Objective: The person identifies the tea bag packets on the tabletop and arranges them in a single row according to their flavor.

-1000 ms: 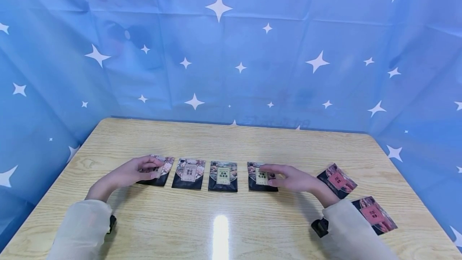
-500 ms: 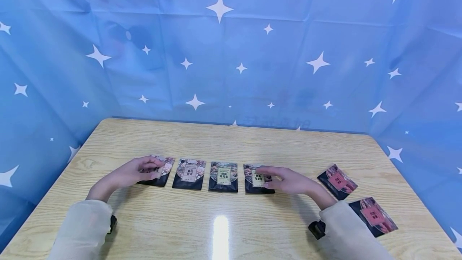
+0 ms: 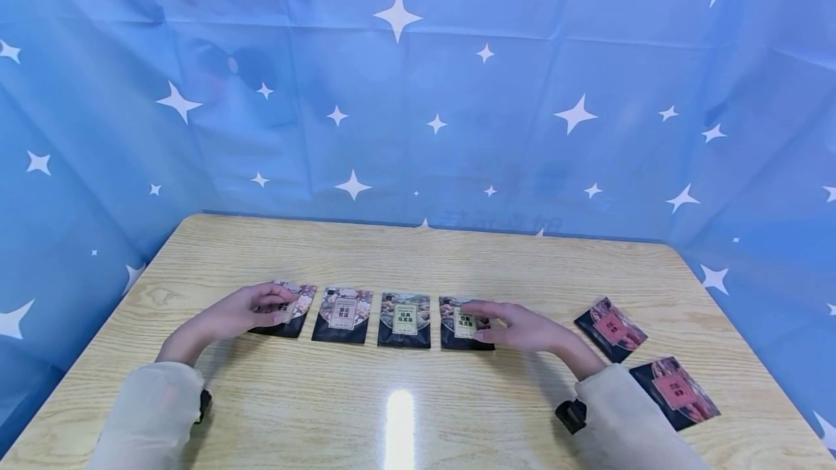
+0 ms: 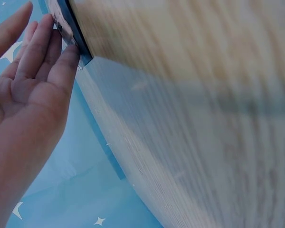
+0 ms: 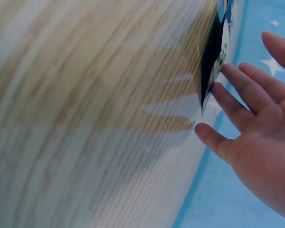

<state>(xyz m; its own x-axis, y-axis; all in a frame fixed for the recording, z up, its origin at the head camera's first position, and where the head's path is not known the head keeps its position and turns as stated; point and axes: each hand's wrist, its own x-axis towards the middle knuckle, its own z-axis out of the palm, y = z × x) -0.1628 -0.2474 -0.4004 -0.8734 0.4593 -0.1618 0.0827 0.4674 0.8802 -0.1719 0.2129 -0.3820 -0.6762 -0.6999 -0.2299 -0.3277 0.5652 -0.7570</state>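
Flat black tea packets with printed labels lie in a row on the table. My left hand (image 3: 244,310) rests on the leftmost floral packet (image 3: 302,304), partly covering it; the left wrist view shows its fingers (image 4: 37,52) relaxed against the packet's surface. Beside it is a second floral packet (image 3: 342,315), then a packet with a pale green label (image 3: 404,320). My right hand (image 3: 522,325) touches another green-labelled packet (image 3: 457,339) with its fingertips. In the right wrist view those fingers (image 5: 249,90) are spread and extended, the middle ones at that packet's face.
Two packets with red labels lie tilted at the right, one (image 3: 611,328) farther back and one (image 3: 675,392) close by the right sleeve (image 3: 627,412). Behind the wooden table (image 3: 313,405) hangs a blue star-printed cloth (image 3: 418,151).
My right hand has slid its green-labelled packet a little left and toward me, narrowing the gap to its neighbour. The left hand has stayed where it was.
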